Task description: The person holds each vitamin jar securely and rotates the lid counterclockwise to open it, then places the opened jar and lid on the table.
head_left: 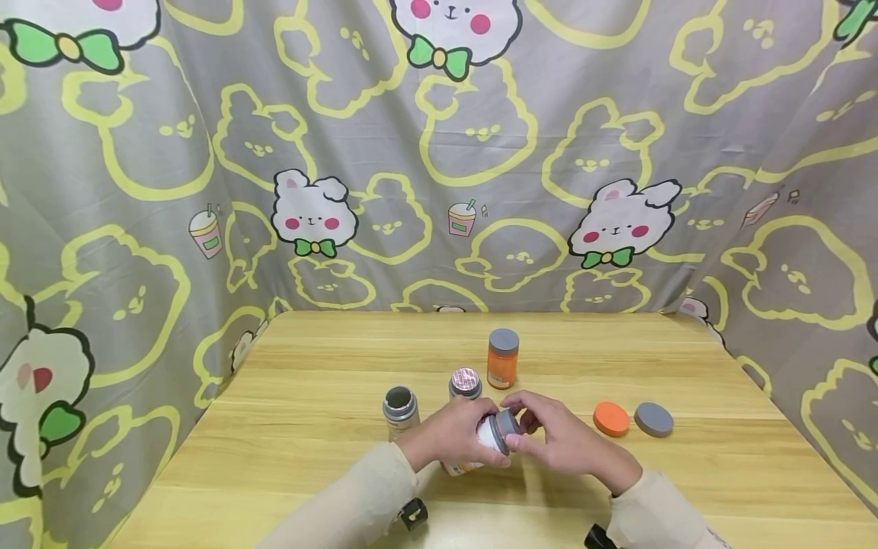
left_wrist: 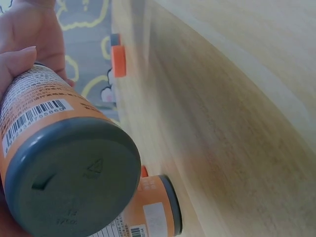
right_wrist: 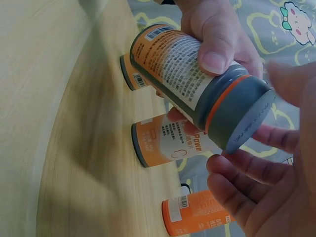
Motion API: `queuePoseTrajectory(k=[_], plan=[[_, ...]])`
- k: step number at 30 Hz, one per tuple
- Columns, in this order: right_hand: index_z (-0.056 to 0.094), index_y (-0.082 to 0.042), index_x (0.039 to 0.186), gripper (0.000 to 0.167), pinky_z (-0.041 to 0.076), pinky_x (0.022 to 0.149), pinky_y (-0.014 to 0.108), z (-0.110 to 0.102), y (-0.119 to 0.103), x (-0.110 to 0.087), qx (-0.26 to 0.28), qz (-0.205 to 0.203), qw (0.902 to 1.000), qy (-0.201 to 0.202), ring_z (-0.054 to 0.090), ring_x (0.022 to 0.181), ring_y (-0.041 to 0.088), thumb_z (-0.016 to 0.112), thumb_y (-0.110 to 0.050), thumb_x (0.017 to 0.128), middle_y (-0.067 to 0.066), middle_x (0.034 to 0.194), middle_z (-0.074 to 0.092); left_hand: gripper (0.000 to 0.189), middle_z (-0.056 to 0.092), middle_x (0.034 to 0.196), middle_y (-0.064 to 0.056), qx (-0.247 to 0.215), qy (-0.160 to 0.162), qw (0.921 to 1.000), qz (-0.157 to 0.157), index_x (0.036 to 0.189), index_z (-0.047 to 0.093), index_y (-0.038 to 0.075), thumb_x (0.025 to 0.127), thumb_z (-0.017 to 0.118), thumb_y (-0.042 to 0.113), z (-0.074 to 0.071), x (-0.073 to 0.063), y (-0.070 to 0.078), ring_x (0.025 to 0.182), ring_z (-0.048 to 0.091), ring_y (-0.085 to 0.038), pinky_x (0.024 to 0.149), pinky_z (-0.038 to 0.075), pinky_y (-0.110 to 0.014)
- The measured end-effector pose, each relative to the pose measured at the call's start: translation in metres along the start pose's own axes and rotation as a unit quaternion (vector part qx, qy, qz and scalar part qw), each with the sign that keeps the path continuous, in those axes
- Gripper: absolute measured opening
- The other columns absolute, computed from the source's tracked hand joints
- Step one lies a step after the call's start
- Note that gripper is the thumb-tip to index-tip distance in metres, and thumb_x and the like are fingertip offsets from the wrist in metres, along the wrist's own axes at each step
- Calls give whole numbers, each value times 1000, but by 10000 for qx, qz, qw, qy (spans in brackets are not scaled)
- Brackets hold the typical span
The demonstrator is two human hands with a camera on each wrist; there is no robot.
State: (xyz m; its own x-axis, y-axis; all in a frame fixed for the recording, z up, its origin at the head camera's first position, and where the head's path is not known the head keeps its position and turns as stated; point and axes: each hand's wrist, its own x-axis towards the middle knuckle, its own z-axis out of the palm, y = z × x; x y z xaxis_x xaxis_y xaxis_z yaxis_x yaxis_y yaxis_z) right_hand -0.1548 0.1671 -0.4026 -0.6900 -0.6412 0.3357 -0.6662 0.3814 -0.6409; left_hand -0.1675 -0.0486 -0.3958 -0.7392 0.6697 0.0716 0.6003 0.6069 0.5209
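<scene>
Grey-capped bottle (right_wrist: 173,69) partly behind left hand (head_left: 458,429)

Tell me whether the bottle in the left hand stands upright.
No, the bottle is tilted in the left hand, its underside showing.

A person's two hands meet over a wooden tabletop (head_left: 309,366), and I watch them from the head camera. The left hand (head_left: 456,433) grips a tilted bottle (head_left: 488,435) with a pale label; the right hand (head_left: 565,441) reaches in from the other side, thumb and fingers around its grey cap (head_left: 508,422). Just left of them stands an open bottle (head_left: 401,419), its mouth dark. Behind the hands is a bottle with a shiny foil seal (head_left: 466,380) and, farther back, an orange bottle (head_left: 502,367) wearing a grey lid. Off to my right lie two loose lids side by side — one orange (head_left: 611,419), one grey (head_left: 655,419). Grey fabric (head_left: 384,137) hangs beyond — printed with white bunnies and yellow outlines.
</scene>
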Motion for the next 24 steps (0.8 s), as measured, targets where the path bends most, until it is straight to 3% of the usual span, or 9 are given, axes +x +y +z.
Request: queuePoseTrajectory(k=[6, 13, 18, 24], plan=[[57, -7, 115, 22, 50, 63, 26, 1, 0, 2, 24, 194, 9998, 59, 57, 72, 5, 58, -21, 98, -7, 85, 59, 49, 58, 81, 11, 95, 19, 9999, 86, 104, 62, 10, 73, 83, 40, 0, 0, 0, 67, 54, 2, 58, 44, -13], [57, -9, 117, 30, 52, 73, 33, 0, -1, 1, 118, 28, 9999, 70, 58, 81, 8, 67, -24, 93, -7, 96, 60, 49, 59, 81, 12, 119, -4, 9999, 90, 104, 62, 9, 71, 84, 39, 1, 0, -2, 66, 54, 2, 58, 44, -12], [56, -7, 118, 28, 52, 74, 32, 0, 1, 0, -74, -153, 9996, 208, 58, 84, 8, 65, -20, 94, -5, 101, 60, 49, 59, 80, 11, 86, 31, 9999, 65, 104, 62, 9, 71, 84, 39, 1, 0, -2, 65, 54, 2, 57, 45, -13], [57, -7, 116, 27, 51, 69, 28, 2, 3, 1, 56, 185, 9998, 75, 58, 80, 7, 61, -23, 96, -3, 96, 61, 50, 59, 81, 11, 49, 33, 10000, 3, 104, 62, 10, 71, 85, 40, 2, -1, -2, 66, 54, 2, 58, 45, -13]])
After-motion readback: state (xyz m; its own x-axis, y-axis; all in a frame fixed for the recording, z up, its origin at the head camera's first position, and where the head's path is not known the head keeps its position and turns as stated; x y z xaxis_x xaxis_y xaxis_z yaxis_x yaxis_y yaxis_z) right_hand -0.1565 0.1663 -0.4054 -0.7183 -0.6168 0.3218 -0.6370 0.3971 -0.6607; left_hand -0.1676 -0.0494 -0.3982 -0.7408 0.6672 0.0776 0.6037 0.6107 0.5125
